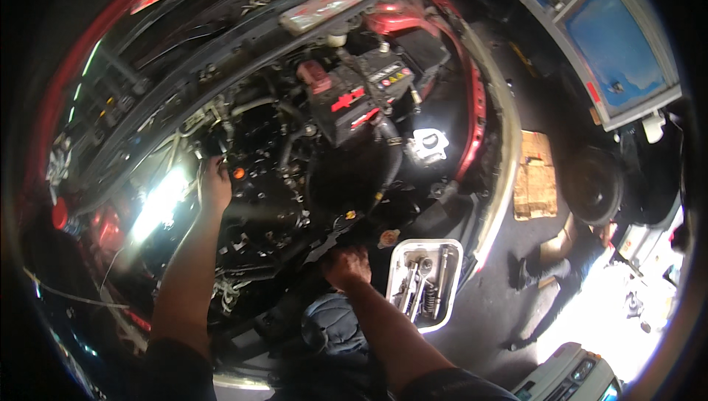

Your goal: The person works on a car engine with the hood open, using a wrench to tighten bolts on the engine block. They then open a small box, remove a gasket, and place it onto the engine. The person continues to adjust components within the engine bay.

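My left hand point(216, 186) reaches deep into the open engine bay point(258, 213). Its fingers are drawn together at a small dark piece beside the engine, whose kind I cannot make out. An orange cap point(239, 173) sits just right of that hand. At the front edge of the bay, my right hand point(348, 267) rests low on the dark front panel, its fingers lost in shadow. A white tray point(394, 272) to its right holds a ratchet point(424, 268), a coil spring point(430, 301) and other metal tools.
A bright lamp point(162, 202) glares left of my left arm. The battery point(354, 102) sits at the back, with a silvery metal part point(428, 144) near it. Cardboard point(535, 176) lies on the floor at right, near a wheel point(590, 183) and another person's leg point(564, 305).
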A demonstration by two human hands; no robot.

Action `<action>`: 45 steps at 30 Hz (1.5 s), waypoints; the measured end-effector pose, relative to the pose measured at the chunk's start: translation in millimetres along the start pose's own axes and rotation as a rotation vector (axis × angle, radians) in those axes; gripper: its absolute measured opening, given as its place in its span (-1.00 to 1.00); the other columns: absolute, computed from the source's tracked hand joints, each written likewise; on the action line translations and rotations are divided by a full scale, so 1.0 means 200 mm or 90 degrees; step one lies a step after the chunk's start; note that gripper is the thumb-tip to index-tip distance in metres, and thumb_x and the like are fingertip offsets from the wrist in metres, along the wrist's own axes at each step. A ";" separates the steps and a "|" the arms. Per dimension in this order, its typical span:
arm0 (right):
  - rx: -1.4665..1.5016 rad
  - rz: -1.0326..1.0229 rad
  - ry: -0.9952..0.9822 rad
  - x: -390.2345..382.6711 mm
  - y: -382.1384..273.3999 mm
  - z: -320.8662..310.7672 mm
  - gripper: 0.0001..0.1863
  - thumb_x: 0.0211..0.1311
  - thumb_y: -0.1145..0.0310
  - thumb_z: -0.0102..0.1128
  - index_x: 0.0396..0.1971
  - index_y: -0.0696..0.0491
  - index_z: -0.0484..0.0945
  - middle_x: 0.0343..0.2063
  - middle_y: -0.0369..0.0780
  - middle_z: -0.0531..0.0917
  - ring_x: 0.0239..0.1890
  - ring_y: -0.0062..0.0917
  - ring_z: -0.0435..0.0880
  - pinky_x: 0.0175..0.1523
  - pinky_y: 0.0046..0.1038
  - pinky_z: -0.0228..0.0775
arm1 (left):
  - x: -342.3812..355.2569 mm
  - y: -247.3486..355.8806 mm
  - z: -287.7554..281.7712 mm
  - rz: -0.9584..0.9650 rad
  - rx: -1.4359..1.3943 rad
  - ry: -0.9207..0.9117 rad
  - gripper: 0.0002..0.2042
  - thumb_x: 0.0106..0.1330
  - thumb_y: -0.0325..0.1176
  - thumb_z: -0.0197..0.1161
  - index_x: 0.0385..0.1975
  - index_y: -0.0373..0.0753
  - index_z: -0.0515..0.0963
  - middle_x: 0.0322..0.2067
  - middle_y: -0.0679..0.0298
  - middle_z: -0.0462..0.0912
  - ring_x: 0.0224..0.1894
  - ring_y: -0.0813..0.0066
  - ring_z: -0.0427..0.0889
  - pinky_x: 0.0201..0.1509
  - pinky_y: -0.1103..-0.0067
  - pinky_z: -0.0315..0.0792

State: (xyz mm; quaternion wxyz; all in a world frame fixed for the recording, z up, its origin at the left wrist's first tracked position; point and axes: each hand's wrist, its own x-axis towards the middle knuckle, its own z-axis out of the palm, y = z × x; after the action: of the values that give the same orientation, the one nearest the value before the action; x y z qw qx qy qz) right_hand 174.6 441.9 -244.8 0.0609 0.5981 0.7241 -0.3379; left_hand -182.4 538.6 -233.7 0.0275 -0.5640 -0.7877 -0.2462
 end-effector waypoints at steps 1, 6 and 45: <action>0.001 -0.009 -0.010 -0.01 -0.01 -0.02 -0.55 0.19 -0.01 0.17 -0.07 -0.02 0.68 0.05 -0.09 0.62 0.26 -0.26 0.45 0.49 -0.12 -0.01 | -0.04 -0.03 0.07 -0.110 0.101 -0.068 -0.73 0.38 -0.28 0.11 0.03 -0.16 0.51 -0.12 0.04 0.61 -0.07 -0.01 0.60 0.04 0.20 0.47; 0.099 0.122 -0.190 -0.04 -0.03 -0.13 -0.44 0.24 0.02 0.16 0.13 0.08 0.56 0.27 -0.02 0.42 0.45 -0.11 0.17 0.49 -0.10 0.08 | -0.05 -0.28 0.28 -0.009 0.122 -0.056 -0.70 0.45 -0.26 0.03 0.02 -0.31 0.51 -0.05 -0.08 0.59 0.01 -0.11 0.55 0.11 0.16 0.41; 0.018 -0.067 -0.083 -0.02 0.05 -0.02 -0.54 0.23 -0.08 0.07 -0.14 -0.03 0.68 0.00 -0.12 0.64 0.22 -0.23 0.46 0.43 -0.15 0.03 | -0.03 0.06 0.02 -0.160 0.023 -0.161 -0.66 0.39 -0.34 0.11 0.10 -0.36 0.48 0.04 -0.09 0.54 0.14 -0.09 0.47 0.28 0.18 0.33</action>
State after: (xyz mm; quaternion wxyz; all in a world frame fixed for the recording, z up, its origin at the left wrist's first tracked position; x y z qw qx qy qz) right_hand 186.5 442.5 -243.8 0.0818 0.5365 0.7445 -0.3888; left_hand -168.2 538.1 -234.9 -0.0928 -0.4872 -0.8534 -0.1603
